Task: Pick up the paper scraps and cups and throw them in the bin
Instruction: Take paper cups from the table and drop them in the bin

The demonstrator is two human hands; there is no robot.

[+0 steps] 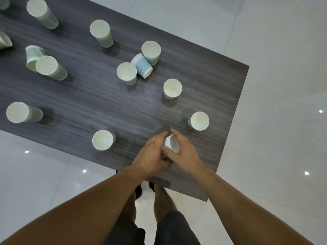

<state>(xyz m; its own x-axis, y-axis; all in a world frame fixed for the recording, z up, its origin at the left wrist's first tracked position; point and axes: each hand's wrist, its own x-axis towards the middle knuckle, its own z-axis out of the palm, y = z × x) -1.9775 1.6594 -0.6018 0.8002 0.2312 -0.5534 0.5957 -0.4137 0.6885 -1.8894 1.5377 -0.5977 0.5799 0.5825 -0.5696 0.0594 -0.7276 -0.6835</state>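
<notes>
Both my hands close around one white paper cup (170, 143) above the near edge of the dark wooden table (88, 96). My left hand (154, 152) holds its left side and my right hand (184, 152) wraps its right side; the cup tilts with its mouth toward me. Several more paper cups stand upright on the table, among them one (103, 140) left of my hands, one (199, 120) to the right and one (172, 88) beyond. A blue-printed cup (142, 66) lies on its side between two upright ones. No bin or paper scraps are in view.
The table's right edge (235, 124) and near corner (206, 199) border a glossy white tiled floor (274, 68). Taller stacks of cups (41, 12) stand at the far left. My legs and feet (159, 197) show below the table edge.
</notes>
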